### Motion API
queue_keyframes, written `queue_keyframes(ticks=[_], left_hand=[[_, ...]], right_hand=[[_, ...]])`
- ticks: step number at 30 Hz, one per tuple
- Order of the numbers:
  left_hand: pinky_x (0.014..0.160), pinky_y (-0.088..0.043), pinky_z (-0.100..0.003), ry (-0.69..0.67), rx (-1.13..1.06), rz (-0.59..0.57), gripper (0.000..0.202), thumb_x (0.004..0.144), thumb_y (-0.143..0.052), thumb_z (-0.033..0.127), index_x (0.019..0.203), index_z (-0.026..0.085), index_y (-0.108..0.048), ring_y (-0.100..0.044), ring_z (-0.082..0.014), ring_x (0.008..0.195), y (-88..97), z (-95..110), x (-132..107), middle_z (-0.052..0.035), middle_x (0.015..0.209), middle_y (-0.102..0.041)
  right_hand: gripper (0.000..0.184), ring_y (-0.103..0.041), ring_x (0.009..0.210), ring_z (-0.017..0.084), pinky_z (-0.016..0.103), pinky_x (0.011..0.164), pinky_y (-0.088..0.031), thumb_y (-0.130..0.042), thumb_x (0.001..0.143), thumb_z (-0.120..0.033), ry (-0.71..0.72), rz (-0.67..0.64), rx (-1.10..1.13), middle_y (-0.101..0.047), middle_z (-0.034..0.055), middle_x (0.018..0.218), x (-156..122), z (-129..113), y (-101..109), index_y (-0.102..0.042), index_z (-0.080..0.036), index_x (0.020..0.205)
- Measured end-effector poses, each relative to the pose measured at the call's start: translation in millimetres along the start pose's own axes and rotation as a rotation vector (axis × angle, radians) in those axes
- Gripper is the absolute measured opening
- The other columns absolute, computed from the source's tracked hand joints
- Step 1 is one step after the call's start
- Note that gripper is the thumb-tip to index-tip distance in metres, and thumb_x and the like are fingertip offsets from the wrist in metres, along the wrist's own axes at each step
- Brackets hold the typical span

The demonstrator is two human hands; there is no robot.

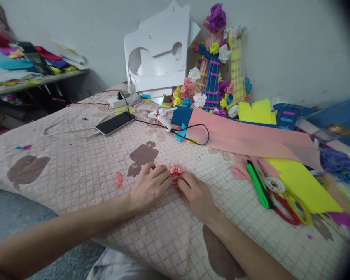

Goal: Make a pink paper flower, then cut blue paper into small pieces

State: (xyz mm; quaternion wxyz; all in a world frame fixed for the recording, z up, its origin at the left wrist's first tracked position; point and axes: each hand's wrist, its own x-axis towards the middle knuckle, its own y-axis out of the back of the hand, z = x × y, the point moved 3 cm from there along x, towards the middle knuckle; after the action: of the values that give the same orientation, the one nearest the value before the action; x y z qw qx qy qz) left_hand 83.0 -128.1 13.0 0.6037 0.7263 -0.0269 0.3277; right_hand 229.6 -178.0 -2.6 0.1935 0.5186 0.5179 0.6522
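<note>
Both of my hands rest on the quilted cover and meet at a small pink paper flower [175, 171]. My left hand [150, 186] has its fingers curled and pinches the flower's left side. From the right, my right hand [196, 194] closes its fingers on the same flower. The crumpled pink petals show between the fingertips; the rest of the flower is hidden by the fingers.
A white glue gun [162, 116] with a black cord, a phone [114, 123] and a power strip [121, 100] lie farther back. Pink paper sheets [251, 136], yellow paper [303, 182], a green cutter [258, 184], red scissors [286, 208] and a tape roll [274, 184] lie to the right. Paper-flower crafts [214, 74] lean on the wall.
</note>
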Motion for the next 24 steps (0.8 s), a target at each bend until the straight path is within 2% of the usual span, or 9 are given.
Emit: queue_keyframes(ticks=[7, 14, 20, 24], left_hand=[[0.078, -0.031, -0.039, -0.068, 0.059, -0.022, 0.022, 0.094, -0.039, 0.009, 0.081, 0.014, -0.056, -0.05, -0.02, 0.089, -2.3, 2.6, -1.4, -0.0045, 0.085, -0.062], [0.079, -0.031, -0.037, -0.015, 0.016, 0.017, 0.023, 0.096, -0.041, 0.014, 0.078, 0.016, -0.056, -0.05, -0.0182, 0.087, -3.9, -0.9, -2.4, -0.0016, 0.079, -0.062], [0.078, -0.031, -0.038, -0.015, -0.005, 0.035, 0.02, 0.096, -0.042, 0.016, 0.083, 0.016, -0.057, -0.05, -0.019, 0.087, -2.3, -2.0, -2.9, -0.0022, 0.081, -0.063], [0.078, -0.031, -0.037, -0.032, 0.022, -0.014, 0.02, 0.095, -0.042, 0.013, 0.081, 0.015, -0.056, -0.049, -0.0188, 0.087, -1.1, 0.7, -0.4, -0.003, 0.083, -0.062]], right_hand=[[0.018, -0.057, 0.086, 0.021, 0.032, 0.07, -0.053, -0.043, 0.093, -0.014, -0.01, -0.073, 0.0, -0.062, 0.008, 0.089, -0.2, 0.3, -4.5, -0.061, -0.015, 0.096], [0.017, -0.061, 0.079, 0.019, 0.03, 0.064, -0.053, -0.044, 0.094, -0.019, -0.037, 0.092, -0.008, -0.064, 0.0073, 0.089, -1.3, -0.8, -0.3, -0.061, -0.016, 0.093], [0.019, -0.061, 0.078, 0.019, 0.03, 0.066, -0.053, -0.042, 0.093, -0.012, -0.005, 0.093, 0.018, -0.063, 0.0084, 0.085, -1.2, -1.3, -0.6, -0.061, -0.013, 0.088], [0.024, -0.061, 0.079, 0.019, 0.03, 0.068, -0.053, -0.038, 0.093, -0.011, 0.008, 0.064, 0.028, -0.063, 0.0075, 0.082, -0.7, -1.2, -1.7, -0.061, -0.015, 0.089]])
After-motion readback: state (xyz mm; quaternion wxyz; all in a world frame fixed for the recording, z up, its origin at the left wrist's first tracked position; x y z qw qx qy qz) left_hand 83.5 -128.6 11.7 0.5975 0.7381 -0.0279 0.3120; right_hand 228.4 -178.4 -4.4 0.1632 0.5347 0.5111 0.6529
